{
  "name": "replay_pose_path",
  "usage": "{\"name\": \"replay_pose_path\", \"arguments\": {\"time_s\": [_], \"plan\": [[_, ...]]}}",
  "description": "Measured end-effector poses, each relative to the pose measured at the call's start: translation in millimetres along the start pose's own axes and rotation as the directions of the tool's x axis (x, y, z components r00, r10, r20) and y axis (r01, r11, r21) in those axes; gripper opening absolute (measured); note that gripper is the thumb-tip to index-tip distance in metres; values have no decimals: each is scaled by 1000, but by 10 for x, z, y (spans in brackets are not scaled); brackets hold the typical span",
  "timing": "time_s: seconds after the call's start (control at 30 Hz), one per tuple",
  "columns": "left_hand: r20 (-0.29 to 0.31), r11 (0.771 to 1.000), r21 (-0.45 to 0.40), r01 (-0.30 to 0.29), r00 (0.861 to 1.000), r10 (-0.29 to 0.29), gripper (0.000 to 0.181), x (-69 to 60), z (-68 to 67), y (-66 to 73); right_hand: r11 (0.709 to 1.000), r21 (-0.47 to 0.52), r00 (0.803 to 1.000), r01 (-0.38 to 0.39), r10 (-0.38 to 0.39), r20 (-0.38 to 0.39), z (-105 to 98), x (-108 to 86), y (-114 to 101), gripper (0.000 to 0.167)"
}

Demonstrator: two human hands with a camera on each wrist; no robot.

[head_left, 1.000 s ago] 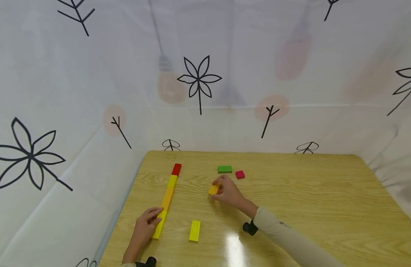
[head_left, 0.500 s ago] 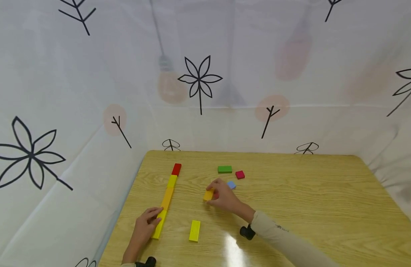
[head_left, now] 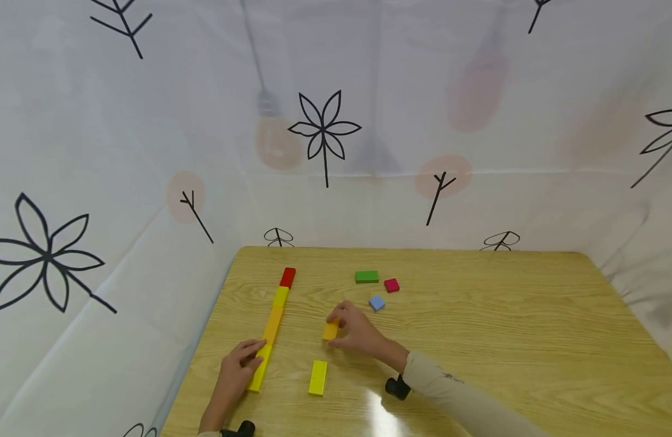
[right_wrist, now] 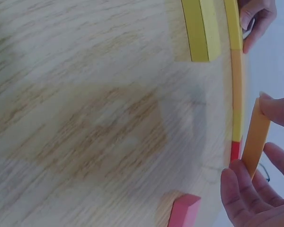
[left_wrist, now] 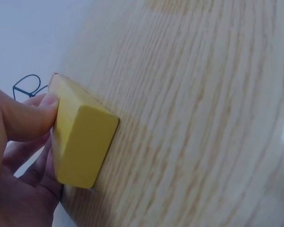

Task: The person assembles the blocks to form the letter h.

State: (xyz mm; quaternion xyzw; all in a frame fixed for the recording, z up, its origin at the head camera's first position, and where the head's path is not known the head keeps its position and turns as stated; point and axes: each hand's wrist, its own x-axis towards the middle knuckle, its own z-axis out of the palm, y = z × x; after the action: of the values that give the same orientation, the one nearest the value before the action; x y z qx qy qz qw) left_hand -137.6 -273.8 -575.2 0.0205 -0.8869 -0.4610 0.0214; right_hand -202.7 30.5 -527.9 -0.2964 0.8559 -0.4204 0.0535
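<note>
My left hand [head_left: 236, 372] pinches the yellow block [left_wrist: 87, 146] at the near end of a straight row. An orange block [head_left: 274, 323], a shorter yellow block [head_left: 280, 297] and a red block [head_left: 287, 277] continue that row away from me. To the right, my right hand [head_left: 358, 331] holds an orange block [right_wrist: 256, 137] by its ends, between thumb and fingertips. A separate yellow block [head_left: 317, 377] lies on the table between the two hands. A pinkish-red block [right_wrist: 183, 210] shows in the right wrist view; my right hand seems to cover it in the head view.
Beyond the right hand lie a green block [head_left: 366, 277], a small crimson block [head_left: 392, 285] and a small blue block [head_left: 376, 303]. The wooden table [head_left: 489, 315] meets a white patterned cloth [head_left: 369, 206] at its back and sides.
My right hand has moved left and slightly nearer with the orange block, uncovering the blue block. The left hand stays on the yellow block at the row's near end.
</note>
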Motion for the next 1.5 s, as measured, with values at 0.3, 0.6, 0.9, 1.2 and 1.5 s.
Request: {"name": "replay_pose_path", "arguments": {"time_s": [0.3, 0.6, 0.9, 1.2, 1.5], "plan": [[2, 1000, -4, 9, 1000, -9, 35, 7, 2, -11, 999, 49, 1000, 19, -20, 19, 77, -19, -26, 33], [6, 1000, -5, 4, 1000, -4, 34, 9, -2, 2, 999, 34, 998, -22, 20, 54, 172, -46, 8, 34], [8, 1000, -13, 12, 1000, -12, 35, -6, 1, 35, 997, 36, 996, -64, 61, 66, 281, -99, 70, 31], [1, 1000, -10, 6, 1000, -6, 35, -18, -6, 35, 995, 80, 996, -52, 46, 70, 350, -126, 102, 32], [7, 1000, -22, 14, 1000, -14, 35, -16, -9, 35, 999, 46, 996, -19, 15, 87, 405, -148, 135, 37]]}}
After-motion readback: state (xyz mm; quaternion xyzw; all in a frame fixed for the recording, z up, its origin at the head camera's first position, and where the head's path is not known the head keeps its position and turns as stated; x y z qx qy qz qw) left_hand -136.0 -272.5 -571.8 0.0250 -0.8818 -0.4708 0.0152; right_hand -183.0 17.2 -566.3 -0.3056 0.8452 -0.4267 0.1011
